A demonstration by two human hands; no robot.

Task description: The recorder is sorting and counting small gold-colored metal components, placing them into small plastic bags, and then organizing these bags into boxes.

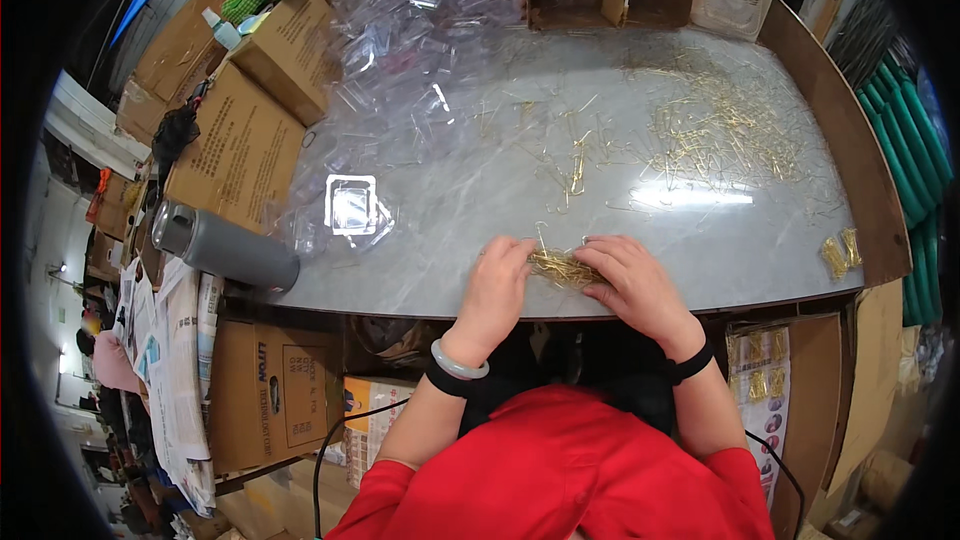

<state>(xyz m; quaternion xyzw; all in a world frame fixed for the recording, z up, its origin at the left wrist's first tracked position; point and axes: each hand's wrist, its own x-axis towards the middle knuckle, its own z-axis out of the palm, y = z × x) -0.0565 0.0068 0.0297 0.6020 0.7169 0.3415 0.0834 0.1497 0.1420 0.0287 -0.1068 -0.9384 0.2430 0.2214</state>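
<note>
Near the table's front edge, a bundle of thin gold wire hooks (563,267) lies between my two hands. My left hand (495,285) closes on the bundle's left end, its fingertips partly hidden. At the other end my right hand (640,285) grips it with fingers on top and thumb toward me. One hook sticks up from the bundle beside my left fingers. A few loose hooks (577,172) are scattered just beyond, and a wide spread of them (725,135) covers the right side. Two small gold bundles (840,254) sit at the far right front.
Clear plastic cases (400,60) pile up on the table's (450,200) back left. A grey bottle (230,250) leans at the left edge by cartons (235,145). Behind are a cardboard shelf (575,0) and a white fan-like device (733,5). A raised brown board (850,130) borders the right.
</note>
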